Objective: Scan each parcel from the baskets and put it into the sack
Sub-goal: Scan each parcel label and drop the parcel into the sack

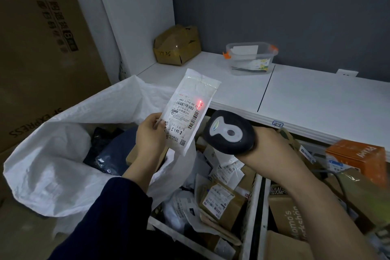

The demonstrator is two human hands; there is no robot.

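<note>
White parcel [188, 112], pinched in left hand [150, 134], labelled "642 L714-00" and "1件"

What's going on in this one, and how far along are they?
A person is scanning parcels. The left hand holds up a white parcel, its label turned toward the barcode scanner gripped in the right hand. The scanner's red light falls on the label. The open white sack at left holds a few dark parcels. The white basket below is piled with more.
</note>
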